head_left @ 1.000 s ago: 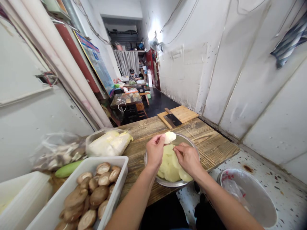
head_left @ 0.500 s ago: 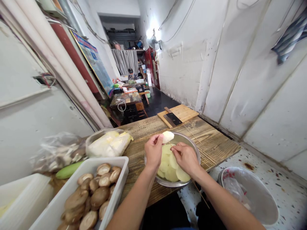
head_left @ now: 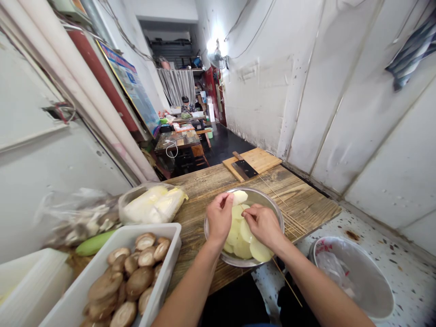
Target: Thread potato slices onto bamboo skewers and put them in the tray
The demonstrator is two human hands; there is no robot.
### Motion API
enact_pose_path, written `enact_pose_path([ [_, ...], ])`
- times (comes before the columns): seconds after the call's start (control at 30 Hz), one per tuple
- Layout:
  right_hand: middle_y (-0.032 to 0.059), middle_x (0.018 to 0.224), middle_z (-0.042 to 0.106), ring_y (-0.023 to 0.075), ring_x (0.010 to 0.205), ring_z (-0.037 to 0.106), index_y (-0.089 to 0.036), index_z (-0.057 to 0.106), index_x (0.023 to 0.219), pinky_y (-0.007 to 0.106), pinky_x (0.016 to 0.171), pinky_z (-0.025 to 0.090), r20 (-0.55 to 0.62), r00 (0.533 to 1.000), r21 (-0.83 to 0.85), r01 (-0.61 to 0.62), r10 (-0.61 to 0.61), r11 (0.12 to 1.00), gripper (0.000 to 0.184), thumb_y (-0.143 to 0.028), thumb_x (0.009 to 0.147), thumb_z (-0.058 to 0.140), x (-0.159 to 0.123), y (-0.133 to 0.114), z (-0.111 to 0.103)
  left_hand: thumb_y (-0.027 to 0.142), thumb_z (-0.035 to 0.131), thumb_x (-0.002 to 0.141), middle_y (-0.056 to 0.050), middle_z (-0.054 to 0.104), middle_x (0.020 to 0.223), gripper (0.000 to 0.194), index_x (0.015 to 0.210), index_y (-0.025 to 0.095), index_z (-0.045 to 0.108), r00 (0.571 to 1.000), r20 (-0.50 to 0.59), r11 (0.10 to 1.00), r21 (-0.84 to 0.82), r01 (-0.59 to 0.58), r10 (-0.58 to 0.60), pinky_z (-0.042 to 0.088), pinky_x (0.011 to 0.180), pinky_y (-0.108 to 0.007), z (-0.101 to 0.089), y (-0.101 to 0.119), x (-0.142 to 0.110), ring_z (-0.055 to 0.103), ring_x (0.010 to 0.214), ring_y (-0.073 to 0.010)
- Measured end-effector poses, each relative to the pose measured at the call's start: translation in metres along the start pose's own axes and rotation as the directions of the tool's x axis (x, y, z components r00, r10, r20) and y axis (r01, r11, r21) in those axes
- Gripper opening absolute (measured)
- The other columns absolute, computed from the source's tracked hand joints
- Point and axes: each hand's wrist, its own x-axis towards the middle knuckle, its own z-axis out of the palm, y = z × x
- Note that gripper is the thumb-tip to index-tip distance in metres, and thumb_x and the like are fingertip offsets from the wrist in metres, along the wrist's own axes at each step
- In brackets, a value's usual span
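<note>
Potato slice (head_left: 240,197), pale and thin, held up over the far side of a steel bowl (head_left: 264,197). Far left of the bowl, a white container (head_left: 51,268) is cut off by the picture's edge; beside it, a green vegetable (head_left: 93,244) is partly hidden. Nearer the bowl, shiitake mushrooms (head_left: 139,281) fill a white tub (head_left: 176,240), its near end out of view. At the bowl's left rim, the left hand (head_left: 220,218) pinches the slice, thumb and fingers closed on its edge. Inside the bowl lie more potato slices (head_left: 242,250), partly covered by the hands. Over the bowl's right side, the right hand (head_left: 265,223) has thumb and forefinger nipped round a bamboo skewer (head_left: 287,282), its middle hidden; whether its tip has entered the slice cannot be told. Beyond the bowl, a cleaver (head_left: 245,169) lies on a cutting board (head_left: 267,160). Right of the bowl stands a lined bin (head_left: 373,284), its contents unclear.
</note>
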Motion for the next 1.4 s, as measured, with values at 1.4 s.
enact_pose_path([
  [1.4, 0.0053, 0.073, 0.062, 0.0162, 0.072, 0.059, -0.015, 0.066, 0.074, 0.023, 0.066, 0.039, -0.115, 0.993, -0.127, -0.051, 0.036, 0.991, 0.025, -0.011, 0.087, 0.045, -0.005, -0.004, 0.016, 0.023, 0.055, 0.066, 0.0, 0.059, 0.059, 0.012, 0.062, 0.015, 0.062, 0.966, 0.168, 0.981, 0.01, 0.196, -0.195, 0.041, 0.056, -0.021, 0.005, 0.002, 0.007, 0.052, 0.058, -0.012],
])
